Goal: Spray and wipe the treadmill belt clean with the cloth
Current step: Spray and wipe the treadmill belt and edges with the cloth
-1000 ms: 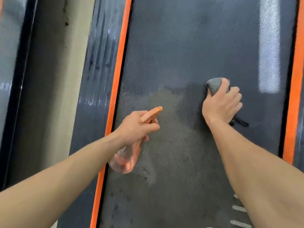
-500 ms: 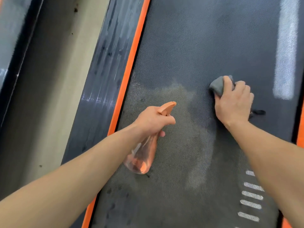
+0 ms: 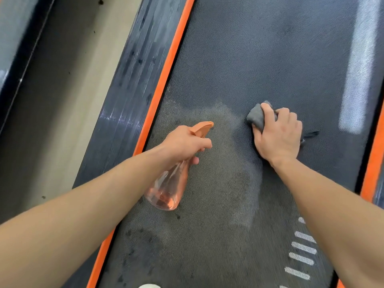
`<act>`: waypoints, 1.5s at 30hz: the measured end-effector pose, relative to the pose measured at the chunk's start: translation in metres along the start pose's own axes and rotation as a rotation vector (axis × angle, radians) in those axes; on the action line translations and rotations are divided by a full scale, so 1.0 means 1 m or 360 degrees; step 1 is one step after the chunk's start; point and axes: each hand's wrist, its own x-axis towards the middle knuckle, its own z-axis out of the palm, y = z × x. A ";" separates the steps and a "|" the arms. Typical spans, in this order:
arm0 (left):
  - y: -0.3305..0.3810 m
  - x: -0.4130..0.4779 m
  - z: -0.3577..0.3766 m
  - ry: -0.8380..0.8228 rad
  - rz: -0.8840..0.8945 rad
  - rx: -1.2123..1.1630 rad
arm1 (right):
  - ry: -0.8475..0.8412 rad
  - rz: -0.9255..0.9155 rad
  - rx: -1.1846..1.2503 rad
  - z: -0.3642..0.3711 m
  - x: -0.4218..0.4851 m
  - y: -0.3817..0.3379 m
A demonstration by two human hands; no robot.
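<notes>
The dark textured treadmill belt (image 3: 270,59) fills most of the view, with a paler dusty or damp patch in the middle. My left hand (image 3: 185,142) grips an orange spray bottle (image 3: 166,190) by its neck, nozzle pointing forward over the belt. My right hand (image 3: 278,136) presses a bunched grey cloth (image 3: 256,117) flat on the belt, fingers curled over it. A dark tag of the cloth sticks out to the right of the hand.
Orange strips (image 3: 166,80) border the belt on both sides, with a dark ribbed side rail (image 3: 124,100) on the left and beige floor (image 3: 72,90) beyond. White dashes (image 3: 301,254) mark the belt near my right forearm.
The view has shifted left, so the belt sits further right in frame. My right hand with the cloth has slid slightly left across the belt. The bottle stays held above the pale patch.
</notes>
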 end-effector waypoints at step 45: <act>-0.068 -0.047 -0.067 0.0460 0.0004 -0.0296 | 0.0086 -0.0249 0.0083 0.008 0.075 -0.156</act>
